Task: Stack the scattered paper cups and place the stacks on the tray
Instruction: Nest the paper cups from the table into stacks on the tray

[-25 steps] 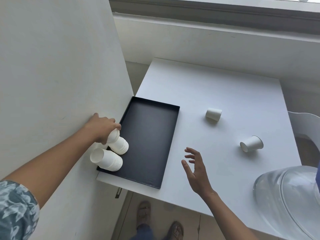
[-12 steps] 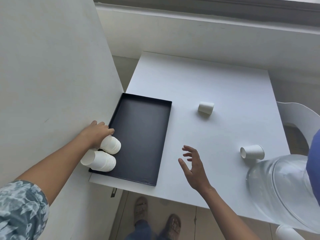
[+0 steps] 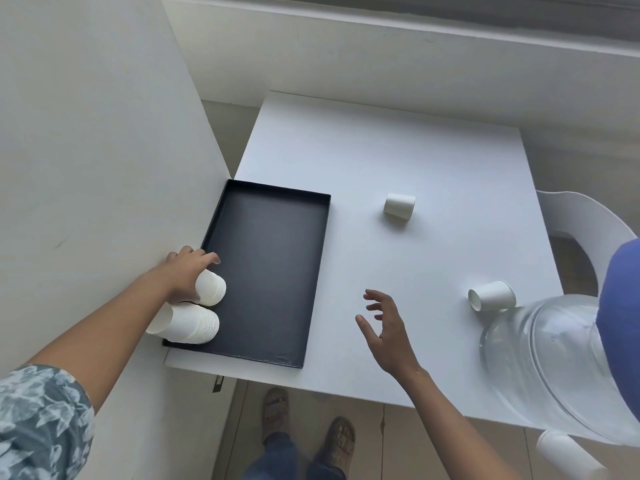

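Two stacks of white paper cups lay on their sides in the near left corner of the flat black rectangular tray (image 3: pixel 270 271), which sat along the left edge of the white square tabletop (image 3: pixel 398 150) against a pale wall panel (image 3: pixel 86 150). The nearer stack (image 3: pixel 188 323) had its open mouth overhanging the tray's left rim. The farther stack (image 3: pixel 211 288) lay just beside it, touching it, and the left hand (image 3: pixel 185 271) rested over this one with fingers curled round it. The right hand (image 3: pixel 384 327) hovered above the tabletop near its front edge, fingers spread wide and slightly bent, holding nothing. Two single white paper cups lay loose: one cup (image 3: pixel 399 206) on its side near the middle, well apart from the tray, and a second cup (image 3: pixel 491 295) on its side close to the right edge, just beside a large clear plastic water bottle (image 3: pixel 543 362) at the near right corner.
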The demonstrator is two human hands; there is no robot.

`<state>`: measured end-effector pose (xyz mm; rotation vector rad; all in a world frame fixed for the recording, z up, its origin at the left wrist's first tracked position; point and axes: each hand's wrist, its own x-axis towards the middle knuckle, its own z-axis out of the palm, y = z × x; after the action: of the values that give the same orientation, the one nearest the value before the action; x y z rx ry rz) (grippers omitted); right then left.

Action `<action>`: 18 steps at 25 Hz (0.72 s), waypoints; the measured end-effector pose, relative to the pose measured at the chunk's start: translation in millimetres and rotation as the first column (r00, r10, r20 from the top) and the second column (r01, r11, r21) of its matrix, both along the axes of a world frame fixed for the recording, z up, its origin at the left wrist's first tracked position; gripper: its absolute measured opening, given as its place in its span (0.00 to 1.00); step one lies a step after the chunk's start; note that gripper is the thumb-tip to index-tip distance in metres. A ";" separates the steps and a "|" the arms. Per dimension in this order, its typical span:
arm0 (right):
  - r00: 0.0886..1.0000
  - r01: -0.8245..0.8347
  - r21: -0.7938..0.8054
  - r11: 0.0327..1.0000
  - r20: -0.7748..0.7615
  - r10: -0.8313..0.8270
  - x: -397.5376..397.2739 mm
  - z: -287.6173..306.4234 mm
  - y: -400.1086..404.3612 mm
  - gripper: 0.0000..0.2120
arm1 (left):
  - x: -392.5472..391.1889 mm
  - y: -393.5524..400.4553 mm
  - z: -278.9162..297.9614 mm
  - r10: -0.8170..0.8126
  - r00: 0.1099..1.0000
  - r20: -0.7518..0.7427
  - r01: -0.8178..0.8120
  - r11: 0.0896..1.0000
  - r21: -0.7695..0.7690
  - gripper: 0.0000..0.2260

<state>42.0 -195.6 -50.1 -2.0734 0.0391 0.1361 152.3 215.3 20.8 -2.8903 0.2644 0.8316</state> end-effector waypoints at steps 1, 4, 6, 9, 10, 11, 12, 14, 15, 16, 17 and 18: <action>1.000 0.008 -0.012 1.000 -0.002 -0.008 1.7 -0.2 -2.2 0.22 | 1.3 -1.8 0.5 0.008 1.000 0.002 -0.008 1.000 -0.022 0.35; 0.993 0.113 -0.084 0.990 0.025 -0.112 15.8 -1.8 -19.8 0.24 | 5.5 -10.5 3.6 0.016 0.999 0.049 -0.011 0.996 -0.092 0.37; 0.959 0.285 -0.214 0.934 0.062 -0.278 33.4 -2.7 -44.9 0.27 | 8.1 -19.7 5.8 0.008 0.994 0.109 0.009 0.989 -0.147 0.36; 0.821 0.547 -0.362 0.755 0.058 -0.568 63.3 1.6 -92.5 0.32 | 9.5 -38.5 7.6 0.004 0.982 0.191 0.045 0.968 -0.247 0.33; 0.771 0.595 -0.399 0.698 0.036 -0.636 72.5 4.0 -107.1 0.34 | 8.4 -45.2 7.3 0.009 0.978 0.209 0.052 0.958 -0.282 0.32; 0.731 0.616 -0.446 0.650 0.015 -0.682 80.7 6.0 -121.5 0.37 | 6.8 -52.4 6.4 0.015 0.975 0.221 0.057 0.947 -0.315 0.31; 0.704 0.615 -0.493 0.616 -0.009 -0.710 88.4 7.4 -134.8 0.40 | 4.4 -59.2 5.3 0.018 0.974 0.226 0.062 0.937 -0.343 0.31; 0.656 0.582 -0.567 0.583 -0.098 -0.749 100.3 10.2 -157.7 0.48 | -1.5 -72.6 1.0 0.021 0.975 0.222 0.069 0.919 -0.388 0.30; 0.629 0.553 -0.601 0.577 -0.153 -0.762 104.2 11.1 -167.0 0.51 | -4.8 -79.1 -2.0 0.023 0.975 0.219 0.070 0.910 -0.408 0.29; 0.607 0.522 -0.630 0.575 -0.199 -0.769 106.8 10.7 -174.9 0.53 | -8.6 -85.0 -5.0 0.026 0.976 0.216 0.070 0.902 -0.426 0.29; 0.596 0.499 -0.643 0.581 -0.232 -0.769 108.8 9.6 -180.7 0.53 | -12.4 -90.5 -8.1 0.030 0.977 0.210 0.068 0.894 -0.443 0.28; 0.596 0.489 -0.637 0.596 -0.255 -0.761 111.2 7.5 -184.2 0.53 | -15.7 -95.2 -11.1 0.032 0.979 0.201 0.065 0.886 -0.459 0.28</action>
<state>153.2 -379.8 -42.6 -2.3344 1.3120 0.2292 136.6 120.0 9.6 -3.3779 0.5315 0.5131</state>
